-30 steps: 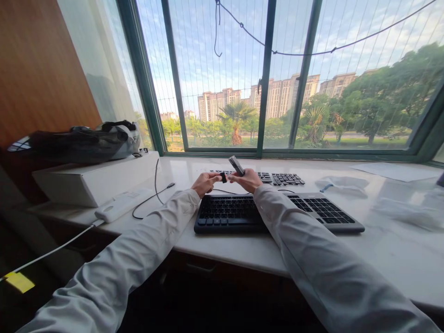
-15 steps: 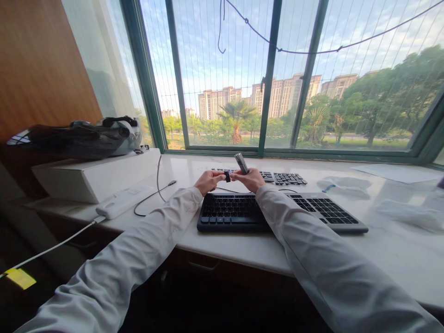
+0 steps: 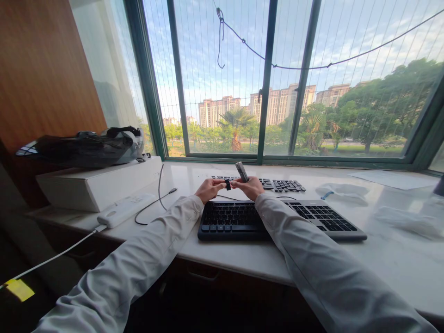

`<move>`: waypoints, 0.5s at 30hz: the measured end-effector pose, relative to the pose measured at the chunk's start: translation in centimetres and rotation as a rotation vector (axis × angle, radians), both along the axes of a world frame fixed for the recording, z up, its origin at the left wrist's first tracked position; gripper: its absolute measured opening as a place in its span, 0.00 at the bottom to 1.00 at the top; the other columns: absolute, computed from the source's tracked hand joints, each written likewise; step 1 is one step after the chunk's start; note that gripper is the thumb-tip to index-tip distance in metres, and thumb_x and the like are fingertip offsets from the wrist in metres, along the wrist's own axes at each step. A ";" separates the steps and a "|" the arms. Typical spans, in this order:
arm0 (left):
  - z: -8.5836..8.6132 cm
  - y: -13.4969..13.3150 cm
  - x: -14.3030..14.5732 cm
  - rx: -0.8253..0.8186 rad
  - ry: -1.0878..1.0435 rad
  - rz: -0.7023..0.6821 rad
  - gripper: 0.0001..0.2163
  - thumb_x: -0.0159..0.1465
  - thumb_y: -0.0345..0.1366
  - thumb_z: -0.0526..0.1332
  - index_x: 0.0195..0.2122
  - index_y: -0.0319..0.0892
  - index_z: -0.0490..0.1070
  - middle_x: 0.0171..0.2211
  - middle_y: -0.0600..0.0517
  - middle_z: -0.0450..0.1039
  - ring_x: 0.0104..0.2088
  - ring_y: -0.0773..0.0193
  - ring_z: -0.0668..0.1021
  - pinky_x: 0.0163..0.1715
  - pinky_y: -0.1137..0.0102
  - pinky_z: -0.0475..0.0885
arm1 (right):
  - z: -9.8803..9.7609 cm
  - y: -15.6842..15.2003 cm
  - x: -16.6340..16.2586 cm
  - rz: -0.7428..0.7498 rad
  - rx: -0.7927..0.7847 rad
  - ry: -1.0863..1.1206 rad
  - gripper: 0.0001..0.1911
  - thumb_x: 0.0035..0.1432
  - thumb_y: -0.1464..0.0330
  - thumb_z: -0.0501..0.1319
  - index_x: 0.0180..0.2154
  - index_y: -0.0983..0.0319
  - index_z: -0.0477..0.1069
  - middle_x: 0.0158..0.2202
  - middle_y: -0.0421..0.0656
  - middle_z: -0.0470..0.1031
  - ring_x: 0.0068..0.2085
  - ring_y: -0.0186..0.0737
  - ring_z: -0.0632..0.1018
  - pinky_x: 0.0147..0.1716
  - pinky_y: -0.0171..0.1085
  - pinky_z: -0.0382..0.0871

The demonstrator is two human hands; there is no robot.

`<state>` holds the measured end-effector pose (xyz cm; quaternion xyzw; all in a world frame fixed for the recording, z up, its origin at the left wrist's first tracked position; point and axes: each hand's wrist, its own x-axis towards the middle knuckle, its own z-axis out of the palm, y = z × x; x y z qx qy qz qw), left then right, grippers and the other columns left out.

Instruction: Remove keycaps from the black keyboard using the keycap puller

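Observation:
My left hand pinches a small black piece that looks like a keycap between thumb and finger. My right hand is closed round a short grey pen-like tool, whose end sticks up past the knuckles. The fingertips of that hand also meet the keycap from the right. Below both hands lies a dark keyboard, partly covered by my right sleeve, with keycaps off across its key area. Behind my hands, loose black keycaps are laid out in rows on the white tabletop.
At the left a white box carries a dark bag. Before it lie a white power strip and a thin cable. Clear plastic bags and a paper sheet are at the right, by the window.
The view has tilted slightly upward, so everything sits lower in it. My hands keep their hold on the keycap and the pen-like tool.

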<state>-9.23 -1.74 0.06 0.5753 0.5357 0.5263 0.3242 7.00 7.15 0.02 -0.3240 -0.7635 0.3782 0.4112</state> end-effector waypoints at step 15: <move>-0.1 0.0 0.0 -0.004 -0.003 -0.012 0.20 0.58 0.40 0.63 0.47 0.30 0.73 0.13 0.62 0.50 0.12 0.78 0.50 0.12 0.76 0.43 | 0.1 -0.5 0.0 -0.024 -0.009 -0.027 0.14 0.44 0.59 0.68 0.31 0.61 0.80 0.29 0.43 0.80 0.36 0.41 0.79 0.40 0.36 0.68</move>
